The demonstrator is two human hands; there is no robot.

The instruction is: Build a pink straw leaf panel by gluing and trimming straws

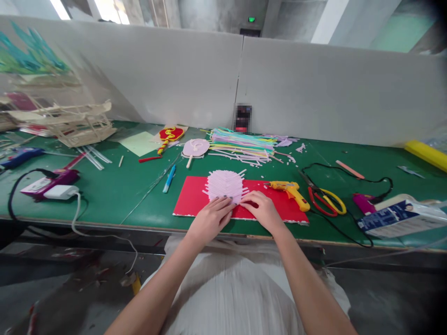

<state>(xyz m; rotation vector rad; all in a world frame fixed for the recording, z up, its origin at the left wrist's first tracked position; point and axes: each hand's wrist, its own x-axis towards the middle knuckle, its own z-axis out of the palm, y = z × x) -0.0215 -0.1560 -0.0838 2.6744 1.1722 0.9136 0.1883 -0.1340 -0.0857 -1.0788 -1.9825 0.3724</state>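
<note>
A rounded pale pink piece built of slanting thin strips (225, 184) lies on a red board (190, 195), loose strip ends poking out along its sides. My left hand (212, 217) rests over its lower edge with fingers stretched out flat. At the lower right edge, my right hand (261, 210) pinches thumb and forefinger together at the end of a pale pink strip, mostly covered by the fingertips. A yellow glue gun (291, 191) lies on the board's right part, its nozzle pointing left. Red-and-yellow-handled pliers (326, 199) are just beyond it.
Behind the board lies a pile of coloured strips (242, 145), beside a pink fan-shaped piece (195, 148) and a red-yellow ornament (171, 135). A blue pen (169, 179) is left of the board. A power strip (52, 184) and a carton (405, 217) flank the green table (139, 200).
</note>
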